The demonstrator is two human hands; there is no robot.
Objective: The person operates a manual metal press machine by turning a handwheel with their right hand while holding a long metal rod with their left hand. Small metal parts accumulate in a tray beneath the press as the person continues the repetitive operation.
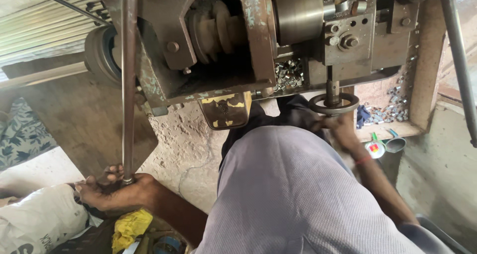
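We are closing our left hand (117,192) around the lower end of the long steel rod (128,85), which is running up into the machine (223,40), while our right hand (340,127) is gripping the small handwheel (334,104). The rod could slip sideways and foul the pulley (102,52) just beside it. We are finding open floor (79,120) only leftward; the machine's edge is crowding our knees

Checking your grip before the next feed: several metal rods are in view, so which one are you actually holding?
The upright rod left of the machine; the left hand grips its lower end. The slanted rod at right and the stacked rods upper left are untouched.
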